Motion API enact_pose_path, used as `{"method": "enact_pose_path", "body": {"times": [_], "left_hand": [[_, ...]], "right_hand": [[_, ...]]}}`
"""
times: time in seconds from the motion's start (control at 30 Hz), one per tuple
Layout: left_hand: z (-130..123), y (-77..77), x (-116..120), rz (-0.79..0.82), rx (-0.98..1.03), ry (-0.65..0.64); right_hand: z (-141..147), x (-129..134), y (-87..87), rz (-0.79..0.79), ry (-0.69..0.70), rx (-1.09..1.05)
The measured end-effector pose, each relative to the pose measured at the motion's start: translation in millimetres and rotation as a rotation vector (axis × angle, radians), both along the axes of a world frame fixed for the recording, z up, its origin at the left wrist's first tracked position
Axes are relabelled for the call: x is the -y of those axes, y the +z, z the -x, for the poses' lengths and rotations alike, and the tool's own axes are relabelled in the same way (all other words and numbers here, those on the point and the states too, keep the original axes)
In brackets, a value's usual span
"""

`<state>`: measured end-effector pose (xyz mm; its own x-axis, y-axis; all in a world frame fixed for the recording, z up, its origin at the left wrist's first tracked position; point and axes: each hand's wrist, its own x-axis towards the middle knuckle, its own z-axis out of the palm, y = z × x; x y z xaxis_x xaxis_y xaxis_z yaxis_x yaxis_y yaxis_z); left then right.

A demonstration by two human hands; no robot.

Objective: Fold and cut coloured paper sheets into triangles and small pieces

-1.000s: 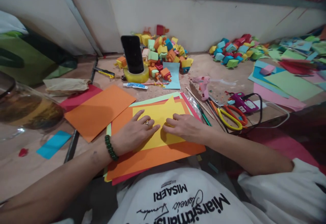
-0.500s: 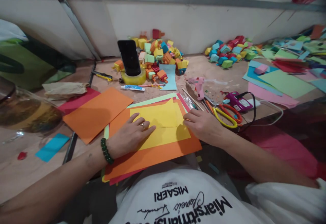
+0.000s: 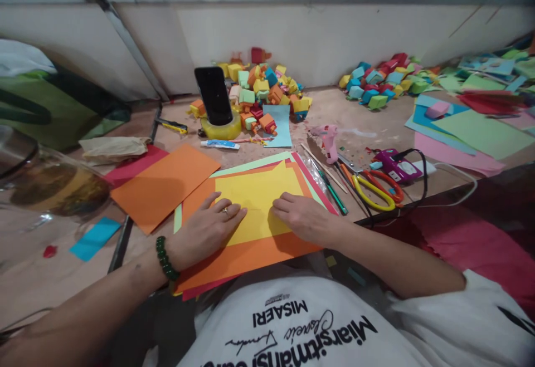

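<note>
A folded sheet of yellow paper (image 3: 257, 193) lies over orange paper (image 3: 246, 258) on a stack of coloured sheets in front of me. Flat on the left part of the yellow sheet rests my left hand (image 3: 211, 222), fingers stretched and apart. My right hand (image 3: 307, 216) touches the same sheet's right part, its fingers bent and pressed together; what they hold, if anything, is hidden beneath them. Another orange sheet (image 3: 165, 186) overlaps red paper (image 3: 136, 169) left of the stack.
Scissors (image 3: 374, 193), a green pen (image 3: 334, 191) and a pink glue gun (image 3: 329, 141) lie right of the stack. Behind are a phone (image 3: 214, 97) on a tape roll (image 3: 221, 128) and piled paper cubes (image 3: 261, 87). A glass jar (image 3: 54, 183) stands left.
My right hand has moved left from the yellow paper's right edge onto its surface, uncovering the green pen. My left hand stays on the sheet. The view has shifted slightly.
</note>
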<state>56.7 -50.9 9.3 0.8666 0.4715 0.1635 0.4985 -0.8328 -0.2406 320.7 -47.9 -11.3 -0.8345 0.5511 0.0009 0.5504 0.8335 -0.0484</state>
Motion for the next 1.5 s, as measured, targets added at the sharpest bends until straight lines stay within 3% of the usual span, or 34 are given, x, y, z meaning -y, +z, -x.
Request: {"method": "enact_pose_path", "body": {"times": [0.13, 0.3, 0.43, 0.57, 0.8, 1.03, 1.17, 1.23, 1.33, 1.4, 1.5], "left_hand": [[-3.3, -5.2, 9.0, -0.065, -0.036, 0.046], [-12.2, -2.3, 13.5, -0.099, -0.055, 0.046], [-15.0, 0.0, 13.5, -0.094, -0.05, 0.045], [-13.3, 1.9, 16.6, -0.107, -0.005, 0.094], [-8.6, 2.2, 23.0, -0.114, 0.024, 0.159], [-5.1, 0.7, 22.5, -0.032, 0.013, 0.175], [-9.5, 9.7, 19.8, 0.013, -0.044, 0.199], [-14.5, 13.9, 18.3, 0.035, -0.08, 0.216], [-23.5, 16.9, 18.2, 0.035, -0.138, 0.221], [-27.9, 16.5, 19.7, -0.011, -0.157, 0.21], [-28.5, 13.2, 22.1, -0.11, -0.139, 0.174]], "right_hand": [[-4.0, 4.2, 3.5, -0.005, -0.045, 0.007], [20.4, 7.1, 24.6, -0.012, -0.069, 0.032], [35.2, 5.1, 16.9, 0.003, 0.001, 0.028], [19.8, 3.9, -0.6, -0.02, -0.021, 0.014], [-5.3, 11.1, 1.6, -0.062, -0.042, -0.063], [-19.7, 20.6, -13.2, -0.094, -0.156, -0.173], [-29.3, 22.3, 4.8, -0.14, -0.284, -0.101], [-23.0, 22.1, 21.5, -0.182, -0.295, -0.1], [0.8, 20.6, 36.2, -0.167, -0.19, -0.167], [17.9, 19.0, 31.8, -0.089, -0.095, -0.161], [28.3, 17.2, 11.0, -0.006, -0.12, -0.154]]}}
